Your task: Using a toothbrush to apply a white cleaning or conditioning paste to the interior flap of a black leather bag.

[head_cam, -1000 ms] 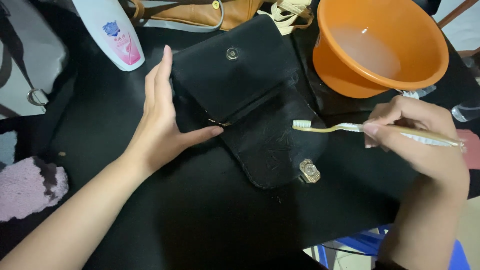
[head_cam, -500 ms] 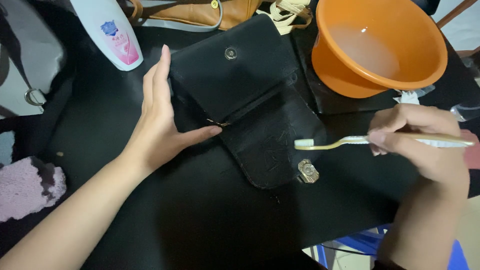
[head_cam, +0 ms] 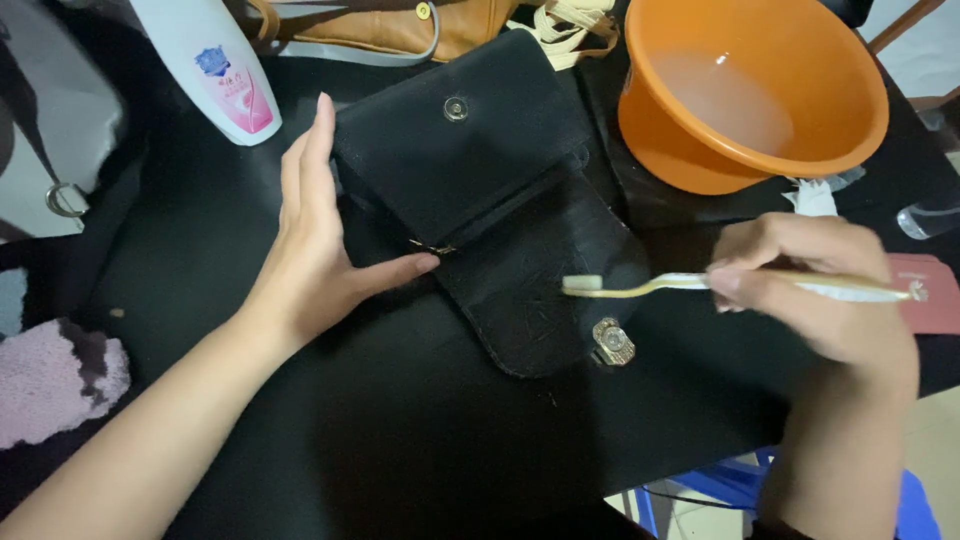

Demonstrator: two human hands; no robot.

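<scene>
1. Since the earlier frame, the slim cream toothbrush [head_cam: 700,284] has been lowered over the opened flap, nearer the brass clasp [head_cam: 611,342].
2. Its long axis is laid left-right, bristles leftward; the right hand [head_cam: 815,300] is clamped on its handle.
3. The black leather bag [head_cam: 500,200], mid-table, is pinned by the left hand [head_cam: 315,255], fingers together and flat, thumb apart.
4. The flap lies directly under the bristles.

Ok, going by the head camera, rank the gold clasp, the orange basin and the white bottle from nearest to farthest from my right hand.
1. Gold clasp: on the black bag's flap, just left of the right hand, below the toothbrush head.
2. Orange basin: up above the hand, at the table's far side.
3. White bottle: far left corner, beyond the left hand.
</scene>
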